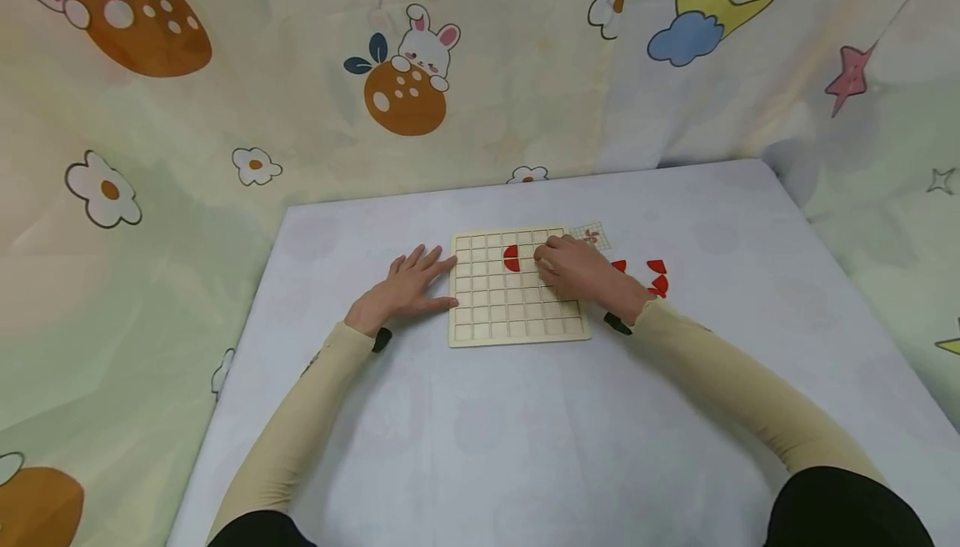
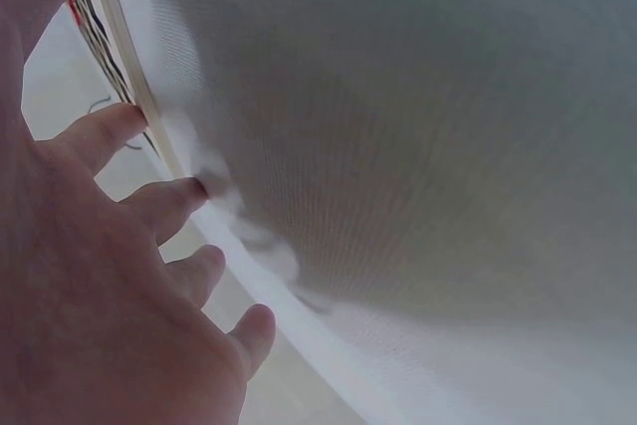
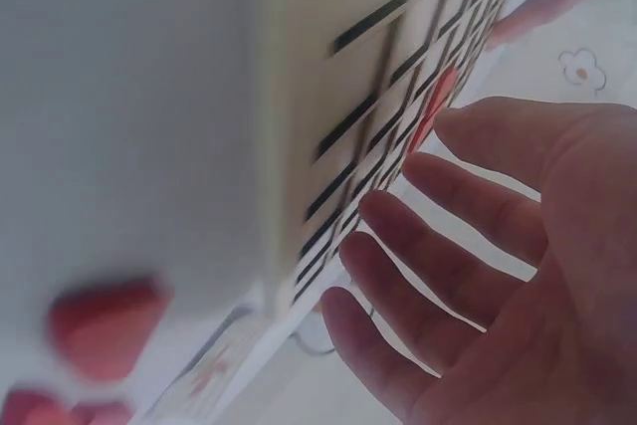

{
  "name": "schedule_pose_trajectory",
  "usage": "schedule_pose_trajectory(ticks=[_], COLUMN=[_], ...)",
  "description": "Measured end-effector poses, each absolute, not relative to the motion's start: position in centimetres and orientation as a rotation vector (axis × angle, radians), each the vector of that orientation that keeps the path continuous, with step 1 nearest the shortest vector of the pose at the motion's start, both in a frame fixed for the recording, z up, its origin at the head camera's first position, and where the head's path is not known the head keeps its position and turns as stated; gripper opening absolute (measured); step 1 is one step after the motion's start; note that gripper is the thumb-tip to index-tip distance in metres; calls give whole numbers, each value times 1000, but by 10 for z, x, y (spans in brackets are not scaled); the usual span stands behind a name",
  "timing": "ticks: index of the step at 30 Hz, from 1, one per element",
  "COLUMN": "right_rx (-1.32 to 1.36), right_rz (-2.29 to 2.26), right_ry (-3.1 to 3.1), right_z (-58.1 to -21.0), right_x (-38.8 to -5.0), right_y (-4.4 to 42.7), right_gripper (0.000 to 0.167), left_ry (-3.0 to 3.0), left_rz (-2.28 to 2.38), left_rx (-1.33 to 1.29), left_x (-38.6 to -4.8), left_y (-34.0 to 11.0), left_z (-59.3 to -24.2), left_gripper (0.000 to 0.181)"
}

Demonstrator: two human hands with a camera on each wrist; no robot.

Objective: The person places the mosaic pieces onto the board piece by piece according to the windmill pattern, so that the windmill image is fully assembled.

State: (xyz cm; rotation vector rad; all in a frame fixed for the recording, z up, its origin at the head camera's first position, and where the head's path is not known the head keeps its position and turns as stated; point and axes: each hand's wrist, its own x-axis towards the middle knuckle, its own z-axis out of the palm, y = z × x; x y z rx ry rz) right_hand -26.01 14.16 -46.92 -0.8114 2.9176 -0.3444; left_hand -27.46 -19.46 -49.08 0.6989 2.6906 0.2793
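Observation:
A pale wooden grid board (image 1: 517, 332) lies on the table, with two red quarter-round pieces (image 1: 512, 264) together in its upper middle. My left hand (image 1: 405, 287) is spread at the board's left edge, thumb and index finger touching it. In the left wrist view, the fingers (image 2: 164, 208) reach along the board's side (image 2: 124, 42). Over the board's upper right is my right hand (image 1: 577, 268), its fingers bent loosely downward. Its thumb and index fingertip come close to red on the board (image 3: 430, 111) in the right wrist view; no piece shows between them.
Several loose red pieces (image 1: 657, 267) lie right of the board, partly near the right wrist. A small card with a grid and red pattern (image 1: 591, 235) sits by the board's upper right corner. Behind the white table (image 1: 480, 447) hangs a cartoon-print cloth (image 1: 300, 97).

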Motion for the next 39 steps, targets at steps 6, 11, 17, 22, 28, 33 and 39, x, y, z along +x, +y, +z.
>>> schedule_pose_trajectory(ticks=[6,11,17,22,28,33,39], right_rx=[-773,-729,-608,-512,-559,-566,-572], right_rz=[-394,-464,-471,-439,-484,-445,-398], right_ry=[2922,2857,2833,2830,2809,2846,2875], right_z=[-469,-466,-465,-467,-471,-475,-476], right_x=[-258,-257,-255,-251,-249,-252,-255], right_y=[174,209,242,256,258,255,252], right_gripper=[26,27,32,35,33,30,30], left_ry=[2695,2689,2691,2685,2676,2676,2686], left_rz=[281,299,298,301,303,296,280], left_rx=[704,719,720,721,718,715,712], left_x=[-274,-274,-274,-274,-272,-272,-273], left_y=[-196,-196,-196,-196,-196,-196,-196], left_z=[-492,-490,-489,-489,-489,-490,-491], left_gripper=[87,87,87,87,87,87,87])
